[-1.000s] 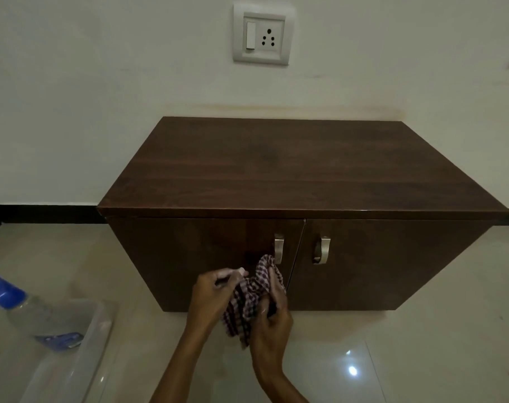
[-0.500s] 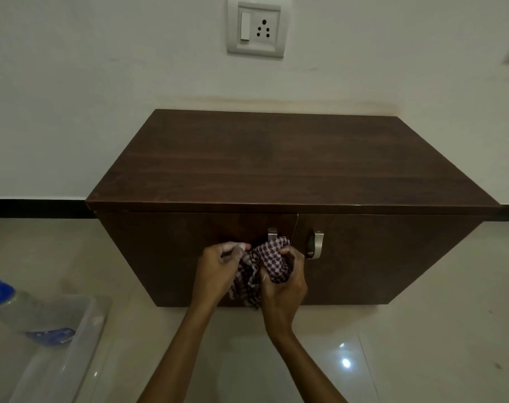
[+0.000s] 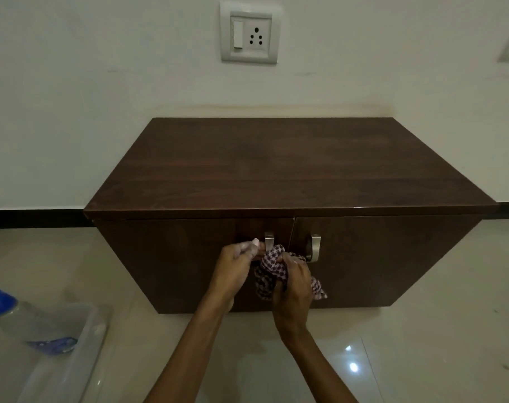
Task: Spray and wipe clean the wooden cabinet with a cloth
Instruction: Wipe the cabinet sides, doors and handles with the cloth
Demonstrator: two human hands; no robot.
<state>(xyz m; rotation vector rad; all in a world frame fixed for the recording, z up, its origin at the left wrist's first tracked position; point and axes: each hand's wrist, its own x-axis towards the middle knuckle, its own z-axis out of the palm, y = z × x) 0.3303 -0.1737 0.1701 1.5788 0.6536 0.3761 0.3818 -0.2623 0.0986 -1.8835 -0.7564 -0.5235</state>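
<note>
Cloth, checked, bunched and gripped by both hands, has been raised over the last second from low on the cabinet front to its left door handle. Left hand pinches one end beside the handle; right hand is clenched around the bulk. Wiping of the handle seems to be starting, though contact is hidden; bottle lies unused in a tray on the floor at left.

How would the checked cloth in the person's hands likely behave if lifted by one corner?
The checked cloth would probably hang limp: it bunches between the left hand and right hand, and a loose corner droops. It seems light and thin, and unlikely to slip, given its woven look.
</note>
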